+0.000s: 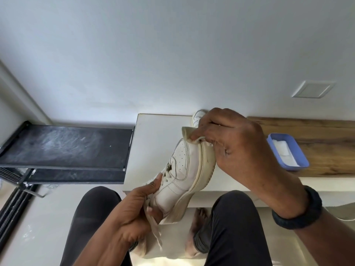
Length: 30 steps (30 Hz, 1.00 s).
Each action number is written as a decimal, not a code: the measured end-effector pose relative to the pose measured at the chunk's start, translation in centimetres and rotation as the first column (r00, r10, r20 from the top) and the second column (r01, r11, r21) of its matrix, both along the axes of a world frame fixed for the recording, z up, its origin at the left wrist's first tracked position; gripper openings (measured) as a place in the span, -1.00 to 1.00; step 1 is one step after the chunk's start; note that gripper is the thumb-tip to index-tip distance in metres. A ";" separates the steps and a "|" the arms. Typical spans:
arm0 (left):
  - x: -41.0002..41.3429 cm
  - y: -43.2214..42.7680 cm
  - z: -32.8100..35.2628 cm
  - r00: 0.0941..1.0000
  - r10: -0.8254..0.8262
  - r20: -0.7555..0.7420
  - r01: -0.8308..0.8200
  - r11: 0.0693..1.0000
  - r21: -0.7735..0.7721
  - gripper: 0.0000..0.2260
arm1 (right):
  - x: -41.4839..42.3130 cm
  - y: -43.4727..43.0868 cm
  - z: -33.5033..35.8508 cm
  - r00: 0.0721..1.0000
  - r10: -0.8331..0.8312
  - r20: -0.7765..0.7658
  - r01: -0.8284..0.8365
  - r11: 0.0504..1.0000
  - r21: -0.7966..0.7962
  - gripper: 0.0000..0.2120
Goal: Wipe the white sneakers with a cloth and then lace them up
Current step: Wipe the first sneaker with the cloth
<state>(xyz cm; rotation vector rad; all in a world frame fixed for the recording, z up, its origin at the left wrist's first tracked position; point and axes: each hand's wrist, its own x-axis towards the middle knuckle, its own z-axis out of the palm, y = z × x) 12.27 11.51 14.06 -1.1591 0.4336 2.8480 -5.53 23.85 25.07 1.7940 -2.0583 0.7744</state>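
A white sneaker (184, 173) is held on its side above my lap, toe pointing away, its yellowed sole facing right. My left hand (140, 210) grips its heel and collar, with a loose lace (156, 234) hanging below. My right hand (230, 143) presses a cream cloth (189, 132) against the toe and the sole's edge. The second white sneaker (196, 117) stands against the wall behind my right hand, mostly hidden.
A white low bench (153, 143) runs under the shoe, with a wooden top (322, 143) to the right carrying a blue tray (299, 150) with white contents. A black rack shelf (67, 146) is at left. My knees and a bare foot are below.
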 end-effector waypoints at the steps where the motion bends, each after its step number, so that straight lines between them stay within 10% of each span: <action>1: 0.0 0.0 0.2 1.000 -0.002 -0.001 0.003 1.000 0.028 -0.58 | -0.1 -0.1 -0.2 1.000 0.000 -0.007 0.000 1.000 -0.001 -0.72; 30: 0.5 -0.3 0.6 0.989 0.033 -0.144 0.001 0.973 0.229 -0.45 | -0.2 -2.1 -1.6 0.998 -0.042 -0.040 0.034 0.983 -0.180 -0.82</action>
